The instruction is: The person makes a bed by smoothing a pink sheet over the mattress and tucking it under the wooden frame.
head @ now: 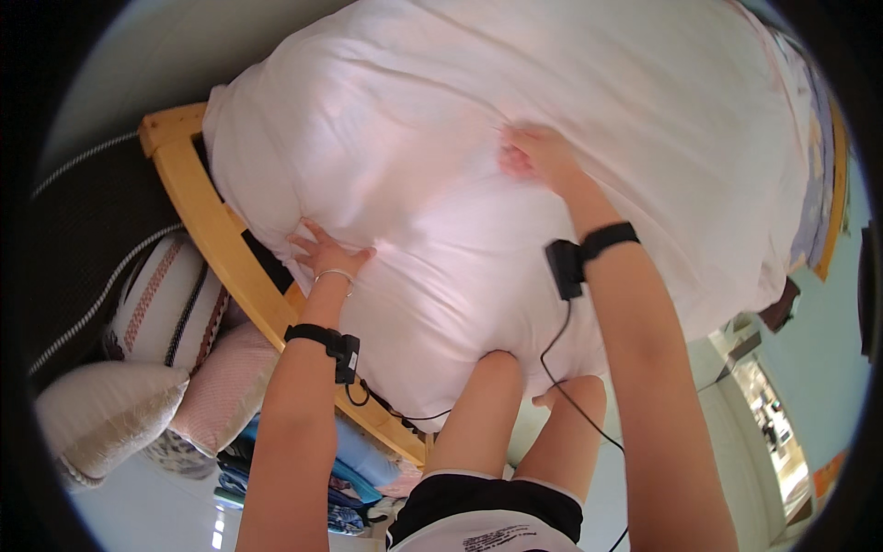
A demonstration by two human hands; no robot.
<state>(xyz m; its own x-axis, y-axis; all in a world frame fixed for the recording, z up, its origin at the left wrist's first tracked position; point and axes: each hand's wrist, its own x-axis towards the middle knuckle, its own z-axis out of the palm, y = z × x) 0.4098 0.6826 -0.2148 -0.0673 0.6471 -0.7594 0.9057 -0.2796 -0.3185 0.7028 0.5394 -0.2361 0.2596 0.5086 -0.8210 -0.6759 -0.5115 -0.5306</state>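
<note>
A pale pink duvet or bed cover (441,276) spreads over the bed before me, rumpled with soft folds. My left hand (328,254) lies on its left part near the wooden bed rail, fingers spread and pressing into the cloth. Farther up and to the right, my right hand (537,155) touches the cover with its fingers curled. That hand is blurred, and whether cloth is pinched in it cannot be made out. Both knees meet the near edge of the cover.
A wooden bed frame (221,241) runs along the left. Beyond it lie a striped cushion (165,303), a pale pillow (114,414), a pink pillow (231,386) and folded clothes (359,462). A black cable (586,407) hangs from the device strapped to my right forearm.
</note>
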